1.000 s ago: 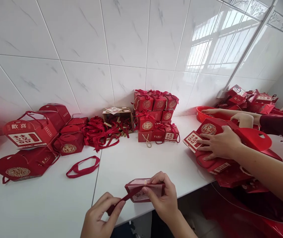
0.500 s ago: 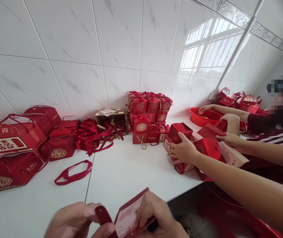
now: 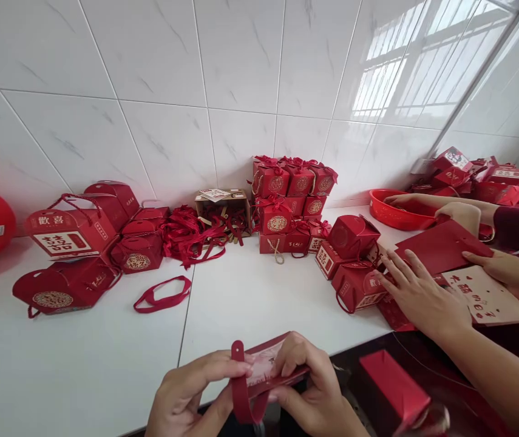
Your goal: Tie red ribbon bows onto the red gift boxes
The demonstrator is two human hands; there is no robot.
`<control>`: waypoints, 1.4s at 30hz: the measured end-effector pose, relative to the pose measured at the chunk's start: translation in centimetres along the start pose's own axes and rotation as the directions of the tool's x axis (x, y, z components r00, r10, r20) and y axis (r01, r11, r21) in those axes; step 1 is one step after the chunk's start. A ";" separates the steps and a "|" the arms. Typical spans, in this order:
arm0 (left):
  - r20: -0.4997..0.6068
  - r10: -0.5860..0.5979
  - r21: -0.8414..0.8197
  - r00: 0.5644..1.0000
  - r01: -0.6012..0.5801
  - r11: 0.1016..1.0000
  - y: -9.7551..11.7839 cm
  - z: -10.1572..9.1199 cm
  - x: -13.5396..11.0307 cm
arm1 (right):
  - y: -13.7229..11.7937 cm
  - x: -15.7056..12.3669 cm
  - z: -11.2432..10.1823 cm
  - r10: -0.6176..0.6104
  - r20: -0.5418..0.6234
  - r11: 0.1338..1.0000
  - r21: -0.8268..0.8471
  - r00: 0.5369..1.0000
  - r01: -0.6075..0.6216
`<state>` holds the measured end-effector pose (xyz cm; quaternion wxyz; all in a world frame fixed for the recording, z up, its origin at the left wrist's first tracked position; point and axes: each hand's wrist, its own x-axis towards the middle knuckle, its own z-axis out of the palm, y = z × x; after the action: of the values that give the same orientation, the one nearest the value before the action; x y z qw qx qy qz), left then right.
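Close to the table's front edge, my left hand (image 3: 200, 388) pinches a dark red strap (image 3: 240, 391) with a small hole at its upper end. The strap bends into a loop at the bottom. My right hand (image 3: 316, 385) is closed on a small red carton (image 3: 263, 362) with a pink printed face. The two hands almost meet, and the strap crosses the carton's left end. Fingers hide much of the carton. A loose red ribbon loop (image 3: 161, 297) lies on the white table beyond my left hand.
Stacked red gift boxes (image 3: 277, 188) stand against the tiled wall, beside an open carton (image 3: 223, 206) and piled ribbons (image 3: 186, 233). Boxes (image 3: 72, 230) fill the left. Rightward, a co-worker's hand (image 3: 427, 297) is near boxes and a red basin (image 3: 391, 212). A red box (image 3: 393, 388) appears below the table edge.
My view has swung left. My hands have come closer together, and the strap now stands across the carton. The co-worker's hand has spread flat over the red boxes; a red box appears lower right.
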<state>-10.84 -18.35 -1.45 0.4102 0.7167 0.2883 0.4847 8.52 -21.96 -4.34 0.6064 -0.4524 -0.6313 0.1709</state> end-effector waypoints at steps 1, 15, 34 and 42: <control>0.022 0.014 0.005 1.000 -0.014 1.000 -0.2 0.0 0.1 | 0.0 -0.5 0.4 -0.008 0.017 1.000 0.015 1.000 0.008; -0.102 -0.287 -0.063 0.952 0.282 0.957 -0.2 1.4 -0.6 | -0.2 -1.2 0.0 -0.111 0.120 0.993 0.058 0.987 0.104; 0.250 -0.157 -0.138 0.956 0.195 0.971 -0.1 0.2 -1.5 | -0.3 -1.6 0.9 -0.133 0.123 0.989 0.081 0.984 0.123; 0.243 -0.081 -0.206 0.967 0.133 0.969 -0.9 -0.8 -3.1 | -1.1 -3.2 3.1 -0.160 -0.013 0.984 0.078 0.987 0.160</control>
<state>-12.73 -20.14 -3.44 0.5440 0.7018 0.2210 0.4033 4.85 -24.01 -6.11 0.6376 -0.3765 -0.6563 0.1450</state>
